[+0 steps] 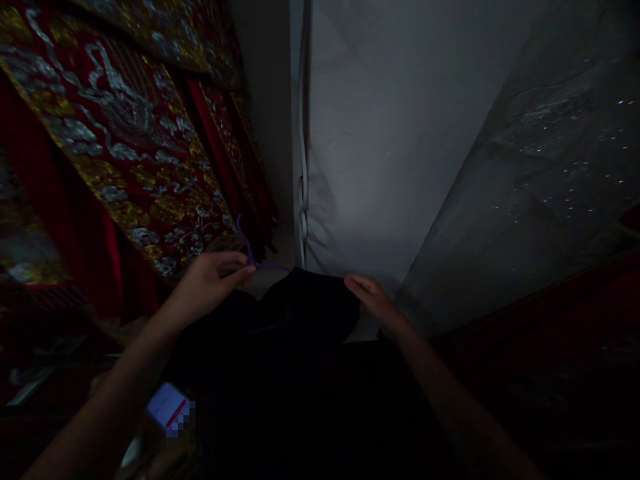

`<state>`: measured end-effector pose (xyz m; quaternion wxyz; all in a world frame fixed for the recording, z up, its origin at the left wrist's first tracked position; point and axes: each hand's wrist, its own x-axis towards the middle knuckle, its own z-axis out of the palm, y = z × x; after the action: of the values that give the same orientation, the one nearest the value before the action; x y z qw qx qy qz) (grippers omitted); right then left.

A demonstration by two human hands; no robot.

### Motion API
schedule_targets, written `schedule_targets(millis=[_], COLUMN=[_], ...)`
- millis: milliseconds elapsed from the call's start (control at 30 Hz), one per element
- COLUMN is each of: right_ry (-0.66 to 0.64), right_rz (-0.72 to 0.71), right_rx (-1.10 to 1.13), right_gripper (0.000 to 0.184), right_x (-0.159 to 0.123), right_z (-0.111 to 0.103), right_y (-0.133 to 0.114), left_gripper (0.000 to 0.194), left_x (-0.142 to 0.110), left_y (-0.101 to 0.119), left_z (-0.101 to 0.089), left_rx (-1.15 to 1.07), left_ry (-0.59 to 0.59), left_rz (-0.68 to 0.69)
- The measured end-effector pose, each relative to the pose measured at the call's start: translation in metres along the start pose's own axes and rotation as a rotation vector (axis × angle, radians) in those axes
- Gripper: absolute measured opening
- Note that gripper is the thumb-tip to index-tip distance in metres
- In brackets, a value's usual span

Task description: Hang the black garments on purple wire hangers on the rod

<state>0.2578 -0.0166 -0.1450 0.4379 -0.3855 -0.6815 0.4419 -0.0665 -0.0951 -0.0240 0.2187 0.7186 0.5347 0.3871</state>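
My left hand (pixel 220 280) pinches a thin purple cord (pixel 243 233), whose free end sticks up above the fingers. From the pinch the cord runs right to the top edge of a black cloth (pixel 315 300). That cloth's upper edge is gripped near its right corner by my right hand (pixel 367 293), thumb and fingers closed on it. Between the two hands the edge is held up fairly level. The lower part of the cloth merges into darkness, so its full shape is hidden.
Red fabric with gold and silver embroidery (pixel 125 120) hangs at the left. A pale wall (pixel 380 133) with a white cable (pixel 303 133) is ahead. Clear plastic sheeting (pixel 545 173) slopes on the right. A lit phone screen (pixel 167 405) shows at lower left.
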Motion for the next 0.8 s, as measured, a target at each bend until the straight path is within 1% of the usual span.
schedule_targets(millis=[33,100,200,233,267,300,333,367,433,467,500,533,567,600,667,733,800], right_ry=[0.065,0.209,0.370,0.410,0.438,0.457,0.467,0.469,0.468,0.478,0.494,0.511,0.530,0.554,0.604,0.657,0.732], right_rz=[0.024,0.038,-0.002,-0.027,-0.056,-0.087,-0.115,-0.134,-0.130,-0.107,-0.075,-0.041,-0.012,0.004,-0.015,-0.072,-0.149], right_rx=[0.086,0.251,0.391,0.408,0.413,0.409,0.400,0.388,0.386,0.402,0.423,0.443,0.457,0.462,0.430,0.337,0.199], right_gripper=[0.049,0.048,0.049,0.050,0.052,0.054,0.056,0.058,0.061,0.060,0.059,0.057,0.055,0.054,0.053,0.050,0.047], right_x=[0.006,0.021,0.051,0.061,0.070,0.076,0.080,0.081,0.075,0.068,0.060,0.052,0.044,0.037,0.030,0.027,0.022], right_z=[-0.001,-0.006,-0.020,-0.026,-0.032,-0.038,-0.044,-0.048,-0.053,-0.052,-0.051,-0.049,-0.046,-0.043,-0.040,-0.039,-0.036], right_y=[-0.003,-0.013,-0.036,-0.043,-0.049,-0.052,-0.054,-0.054,-0.047,-0.042,-0.035,-0.029,-0.023,-0.017,-0.010,-0.006,-0.003], left_gripper=[0.032,0.035,0.031,0.029,0.028,0.028,0.030,0.033,0.047,0.055,0.061,0.064,0.062,0.057,0.040,0.028,0.020], left_x=[0.005,0.011,0.008,0.004,0.000,-0.005,-0.008,-0.010,-0.011,-0.009,-0.008,-0.006,-0.004,-0.004,-0.009,-0.021,-0.040], left_y=[-0.002,-0.003,0.000,0.001,0.002,0.001,-0.002,-0.006,-0.018,-0.025,-0.034,-0.043,-0.051,-0.060,-0.075,-0.086,-0.093], left_z=[0.000,0.003,0.014,0.020,0.026,0.034,0.043,0.053,0.076,0.088,0.100,0.111,0.121,0.130,0.146,0.159,0.172], left_rx=[0.011,0.049,0.202,0.244,0.268,0.274,0.270,0.264,0.257,0.266,0.287,0.322,0.369,0.417,0.468,0.419,0.284], left_ry=[0.108,0.323,0.630,0.688,0.687,0.625,0.504,0.349,0.040,-0.072,-0.145,-0.187,-0.207,-0.218,-0.219,-0.177,-0.053], left_rz=[0.040,0.137,0.263,0.286,0.300,0.307,0.307,0.296,0.235,0.190,0.142,0.094,0.049,0.011,-0.037,-0.049,-0.037])
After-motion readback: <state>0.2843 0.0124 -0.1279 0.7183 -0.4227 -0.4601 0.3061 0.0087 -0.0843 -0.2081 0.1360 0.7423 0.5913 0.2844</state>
